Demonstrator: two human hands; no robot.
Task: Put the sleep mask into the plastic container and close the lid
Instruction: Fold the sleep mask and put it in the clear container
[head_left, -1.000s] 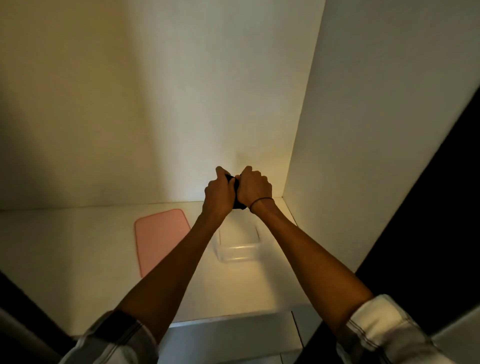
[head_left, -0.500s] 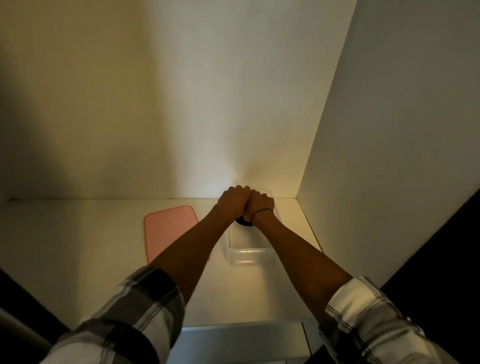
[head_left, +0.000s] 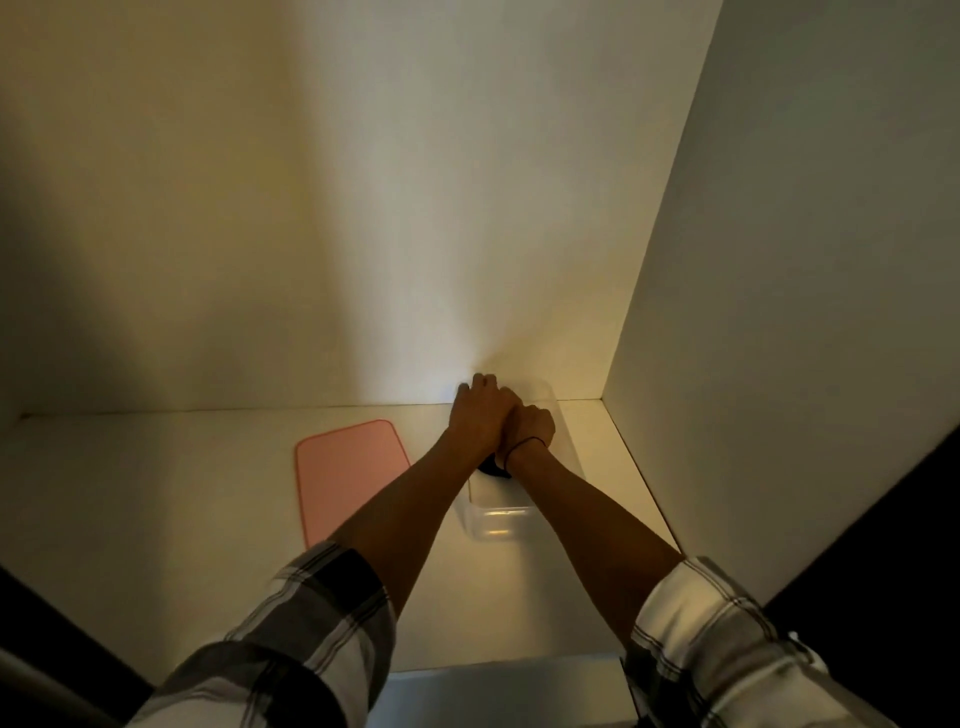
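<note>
Over container (head_left: 498, 525), fingers (head_left: 480, 384) on mask (head_left: 491, 467)

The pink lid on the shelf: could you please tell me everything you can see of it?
The pink lid is a flat, thin rectangle with rounded corners and a slightly raised rim, apparently plastic or silicone. It lies flat on the white shelf, to the left of the clear plastic container, apart from it and not yet fitted. Its near right part is hidden behind the left forearm, and whether the arm touches it cannot be told. Neither hand touches it.
</note>
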